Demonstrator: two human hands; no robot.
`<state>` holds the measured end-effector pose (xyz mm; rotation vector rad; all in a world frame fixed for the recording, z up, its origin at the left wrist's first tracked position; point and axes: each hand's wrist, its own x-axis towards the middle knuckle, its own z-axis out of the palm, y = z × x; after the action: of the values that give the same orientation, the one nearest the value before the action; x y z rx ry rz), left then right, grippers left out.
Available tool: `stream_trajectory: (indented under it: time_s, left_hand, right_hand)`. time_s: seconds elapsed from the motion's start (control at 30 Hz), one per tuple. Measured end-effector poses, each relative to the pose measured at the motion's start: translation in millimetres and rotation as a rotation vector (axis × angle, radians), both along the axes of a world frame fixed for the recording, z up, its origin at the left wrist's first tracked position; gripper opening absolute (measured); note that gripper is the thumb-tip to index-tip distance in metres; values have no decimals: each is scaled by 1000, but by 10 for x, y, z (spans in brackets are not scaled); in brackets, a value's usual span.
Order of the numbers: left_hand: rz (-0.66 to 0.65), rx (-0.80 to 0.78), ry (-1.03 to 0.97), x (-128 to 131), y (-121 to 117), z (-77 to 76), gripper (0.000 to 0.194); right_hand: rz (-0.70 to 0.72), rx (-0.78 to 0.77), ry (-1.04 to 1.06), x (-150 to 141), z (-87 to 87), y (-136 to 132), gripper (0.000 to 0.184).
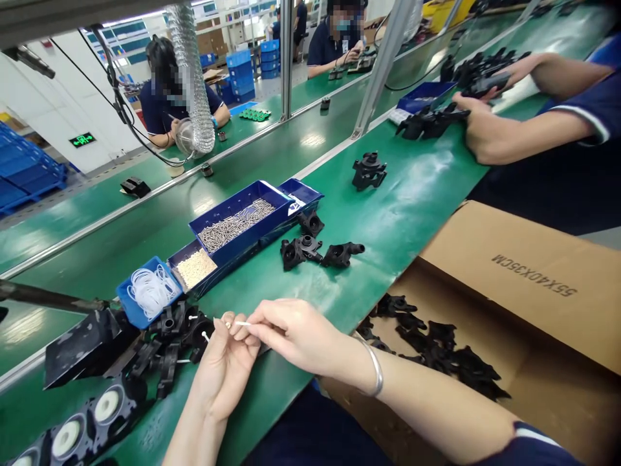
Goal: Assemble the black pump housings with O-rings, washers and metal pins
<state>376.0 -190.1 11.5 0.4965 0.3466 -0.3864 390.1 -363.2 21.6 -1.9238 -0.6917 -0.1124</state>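
My left hand (226,366) and my right hand (291,330) meet at the near edge of the green belt (417,194). Both pinch a thin white pin (241,323) between their fingertips; a small pale piece sits at its left end. Just left of my hands lies a pile of black plastic parts (174,343), some with white pins sticking out. A silver bangle (374,369) is on my right wrist.
Blue trays hold metal pins (237,223), small white pieces (195,267) and white rings (151,289). Loose black parts (310,249) lie on the belt. An open cardboard box (509,285) with black parts stands at my right. A co-worker's hands (485,129) handle parts farther up; other people sit opposite.
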Motion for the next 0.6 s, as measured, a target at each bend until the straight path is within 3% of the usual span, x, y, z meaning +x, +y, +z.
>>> stream_trajectory:
  time_s: [0.13,0.6]
  left_hand:
    - [-20,6,-19,-12,-27,23,33]
    - [-26,94,-31,-20,-88,-1,35]
  right_hand:
    - [18,27,-7,-24,-25,93,19]
    - [29,230,196,-75,-2,35,14]
